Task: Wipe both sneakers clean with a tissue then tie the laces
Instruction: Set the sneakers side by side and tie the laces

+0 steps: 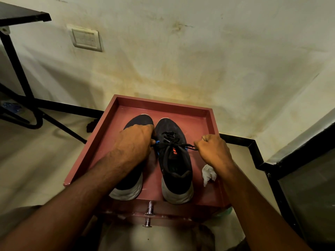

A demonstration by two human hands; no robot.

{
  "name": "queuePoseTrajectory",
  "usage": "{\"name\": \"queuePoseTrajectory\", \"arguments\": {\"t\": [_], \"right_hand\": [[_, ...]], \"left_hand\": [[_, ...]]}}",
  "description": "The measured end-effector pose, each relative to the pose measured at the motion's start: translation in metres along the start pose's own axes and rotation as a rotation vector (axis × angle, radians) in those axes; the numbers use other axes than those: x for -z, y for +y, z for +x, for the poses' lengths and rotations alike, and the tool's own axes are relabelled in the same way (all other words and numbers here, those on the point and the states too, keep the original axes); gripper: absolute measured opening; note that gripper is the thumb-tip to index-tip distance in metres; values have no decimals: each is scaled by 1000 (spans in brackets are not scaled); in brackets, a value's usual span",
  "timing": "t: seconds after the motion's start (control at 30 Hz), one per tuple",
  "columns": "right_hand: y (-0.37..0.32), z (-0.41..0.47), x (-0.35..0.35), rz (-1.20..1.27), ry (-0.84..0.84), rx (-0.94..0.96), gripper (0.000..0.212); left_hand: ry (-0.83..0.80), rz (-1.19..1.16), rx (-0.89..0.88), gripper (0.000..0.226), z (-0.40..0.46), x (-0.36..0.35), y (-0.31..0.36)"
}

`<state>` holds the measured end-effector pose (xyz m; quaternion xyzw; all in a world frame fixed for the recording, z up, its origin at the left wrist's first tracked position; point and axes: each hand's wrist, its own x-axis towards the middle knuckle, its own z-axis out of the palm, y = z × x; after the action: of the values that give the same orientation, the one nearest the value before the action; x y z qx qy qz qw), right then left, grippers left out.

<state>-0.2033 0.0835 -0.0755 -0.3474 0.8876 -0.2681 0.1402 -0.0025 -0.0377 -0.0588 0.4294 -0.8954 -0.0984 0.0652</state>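
Two dark sneakers with pale soles stand side by side, toes toward the wall, on a reddish-brown cabinet top (208, 124) with a raised rim. The right sneaker (174, 163) has black laces (172, 144) stretched taut sideways across its tongue. My left hand (136, 140) grips one lace end over the left sneaker (140, 121), hiding most of it. My right hand (212, 149) pinches the other lace end, pulled out to the right. A crumpled white tissue (208, 173) lies beside the right sneaker, under my right wrist.
The stained wall (181, 60) rises right behind the cabinet. A black metal table frame (21, 87) stands at the left, and a black-framed panel (290, 169) at the right. Metal drawer knobs (149, 213) stick out below the sneakers' heels.
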Motion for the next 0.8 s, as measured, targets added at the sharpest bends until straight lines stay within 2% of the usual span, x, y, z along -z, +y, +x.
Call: {"name": "queuePoseTrajectory", "arguments": {"t": [0.13,0.57,0.7,0.8], "right_hand": [[2,1,1,-11,-5,-5,25],[4,3,-1,3,-26,-29,28],[4,-1,-4,40,-13,25,32],[9,-7,-5,44,-21,98,31]], "left_hand": [[19,10,-17,25,0,0,0],[35,15,-20,25,0,-3,-3],[37,-4,-15,26,2,-3,-6],[50,-110,-32,24,0,1,-10]]}}
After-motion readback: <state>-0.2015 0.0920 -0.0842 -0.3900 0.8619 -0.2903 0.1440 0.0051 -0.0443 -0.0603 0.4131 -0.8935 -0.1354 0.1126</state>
